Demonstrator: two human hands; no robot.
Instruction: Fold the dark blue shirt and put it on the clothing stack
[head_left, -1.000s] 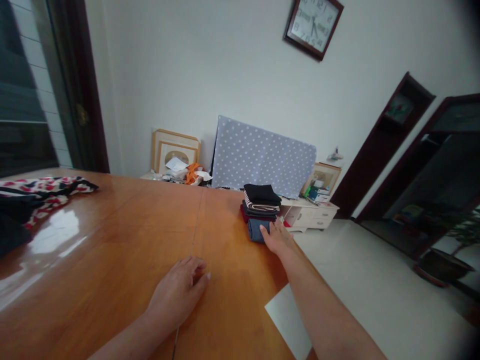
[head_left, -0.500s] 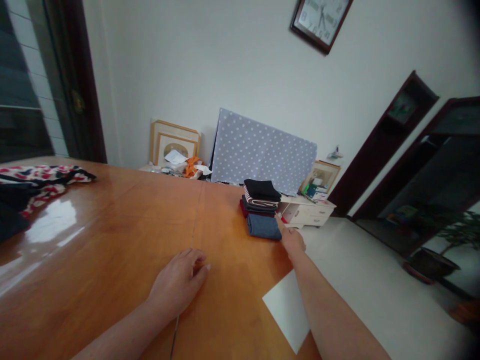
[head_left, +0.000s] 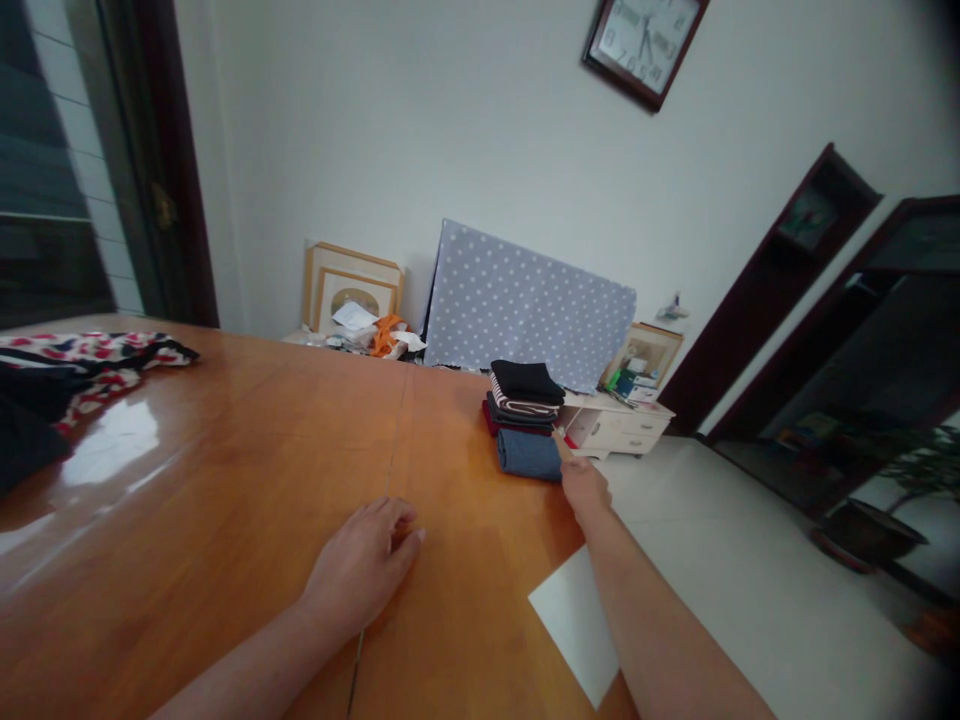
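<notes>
My left hand (head_left: 367, 560) rests on the wooden table (head_left: 247, 470), fingers loosely bent and thumb apart, with nothing in it. My right hand (head_left: 585, 483) reaches to the right edge of a folded blue garment (head_left: 529, 453), one finger stretched out along its side; whether it touches the cloth is hard to tell, and the other fingers are partly hidden. Just behind the blue garment stands a stack of folded clothes (head_left: 525, 380), black on top, with striped, dark and dark red layers below. Partly under my right forearm lies a white sheet of paper (head_left: 574, 620).
A patterned garment (head_left: 97, 360) and dark cloth (head_left: 26, 430) lie heaped at the table's left. Beyond the table are a dotted grey cover (head_left: 525, 295), picture frames (head_left: 352, 285) and a white cabinet (head_left: 626, 430). A potted plant (head_left: 870, 530) stands on the floor at right.
The whole view has shifted very slightly. Both hands keep nearly the same places, and the folded clothes look unmoved.
</notes>
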